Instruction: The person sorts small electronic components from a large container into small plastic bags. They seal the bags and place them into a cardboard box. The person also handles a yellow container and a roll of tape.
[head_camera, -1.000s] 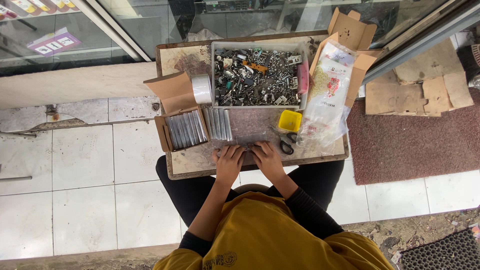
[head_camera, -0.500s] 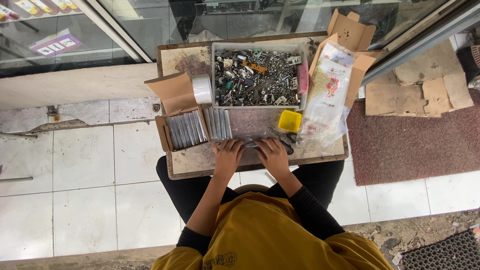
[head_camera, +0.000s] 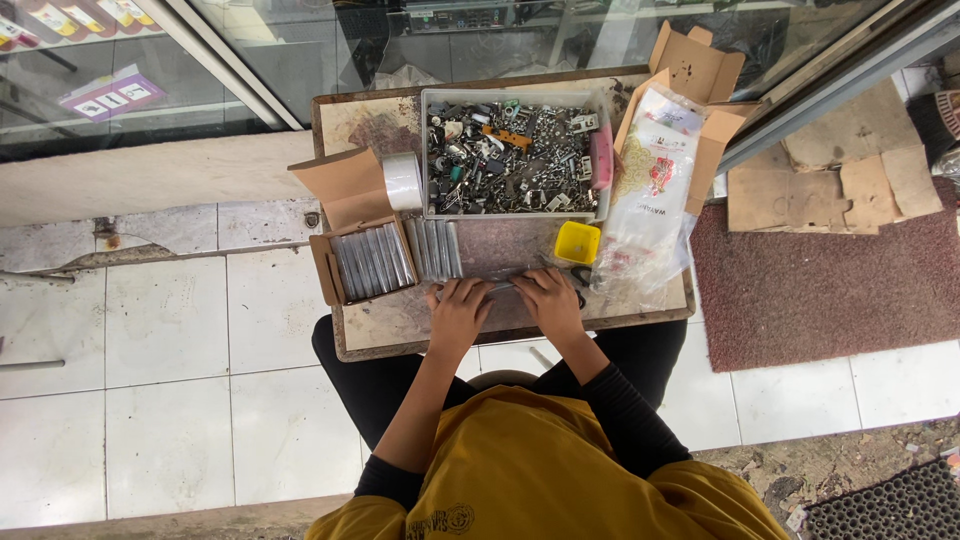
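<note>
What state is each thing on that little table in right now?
Left hand: resting on table, touching a thin grey piece.
Right hand: on the same piece.
Small cardboard box: open, filled with grey bars.
Grey tray: heaped with metal parts.
Yellow cup: upright.
Tape roll: on edge.

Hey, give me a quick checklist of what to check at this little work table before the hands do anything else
1. Left hand and right hand on table: ok.
2. What the hands grip: cannot tell, only a thin dark piece shows between them.
3. Grey tray of metal parts within the table top: ok.
4. Yellow cup upright: ok.
5. Small open box of silver bars fully on table: not ok, it overhangs the left edge.
</note>
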